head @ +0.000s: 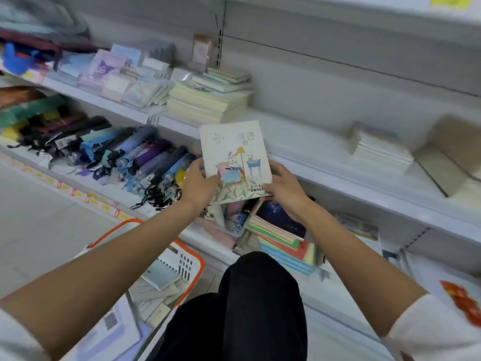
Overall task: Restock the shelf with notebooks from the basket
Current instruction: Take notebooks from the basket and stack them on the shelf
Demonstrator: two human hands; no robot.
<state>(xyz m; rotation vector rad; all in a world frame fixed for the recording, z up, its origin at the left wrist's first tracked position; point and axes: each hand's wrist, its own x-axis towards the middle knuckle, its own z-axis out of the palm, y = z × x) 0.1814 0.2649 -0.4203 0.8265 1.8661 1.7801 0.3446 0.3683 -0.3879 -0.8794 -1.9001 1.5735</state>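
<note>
A: Okay, quick one. Hands?
B: Both are on one notebook. The left hand is curled round its left edge. The right hand grips the lower right corner, with the thumb on the cover over the printed title.
A: Cover?
B: Pale, with a rabbit drawing, a yellow lamp and a blue table. It reads "ENGLI", and the rest is under the thumb.
A: Where is it?
B: Held up with the cover toward the camera, slightly tilted, in front of the front lip of the white shelf. I can't see it resting on anything. Below it, one level down, is a mixed pile of coloured books.
A: Basket?
B: The orange-rimmed basket is on the floor at lower left, just beside the person's dark trouser knee. Inside are a spiral-bound pad and more paper goods, too blurry to tell.
A: Rest of the shelf?
B: A cream stack lies behind and left of the held notebook. Pastel packs are further left. Another pale stack sits to the right, well apart and blurred. Folded umbrellas lie in a row on the lower level, near the left hand.
</note>
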